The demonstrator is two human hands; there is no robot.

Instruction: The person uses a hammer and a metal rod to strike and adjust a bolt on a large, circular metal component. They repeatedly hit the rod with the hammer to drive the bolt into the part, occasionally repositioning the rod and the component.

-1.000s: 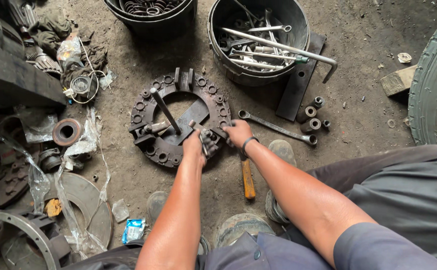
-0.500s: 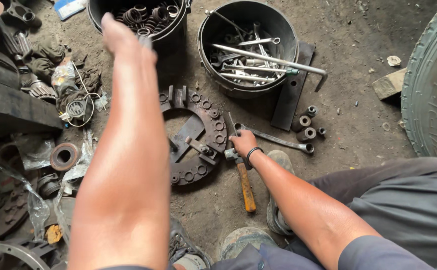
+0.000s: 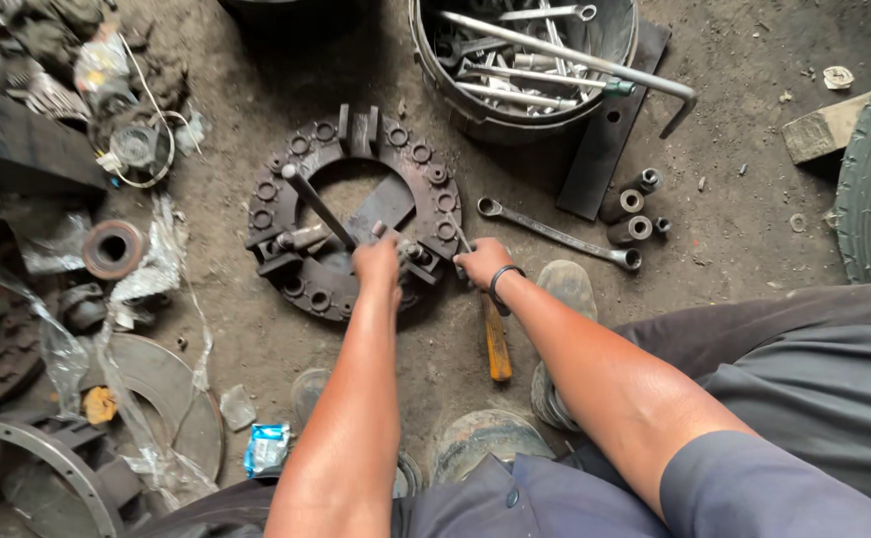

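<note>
Left edge of the frame was all scrap: a rusty hub [image 3: 114, 248], torn plastic [image 3: 161, 264] and a flat disc [image 3: 161, 389] at lower left. Just right of that, centre-left, the clutch plate [image 3: 354, 224] lay flat on the dirt floor [image 3: 744, 169] with a rod [image 3: 318, 206] lying across its opening. Looked partly stripped to me, the levers loose-looking and most of the bolt holes round the rim bare, but it was still in one piece, so plenty left to do.

The left hand [image 3: 377, 265] was on the plate's lower right, fingers curled down on a lever block; couldn't tell how tight. The right hand [image 3: 482, 263], just beside it, was closed round something slim at the plate's edge, hard to make out. A hammer [image 3: 496, 342] with a wooden handle lay under that wrist.

Further right, a spanner [image 3: 555, 232] and some sockets [image 3: 634, 211] sat unused, and a tool bucket [image 3: 530, 70] at the top.
</note>
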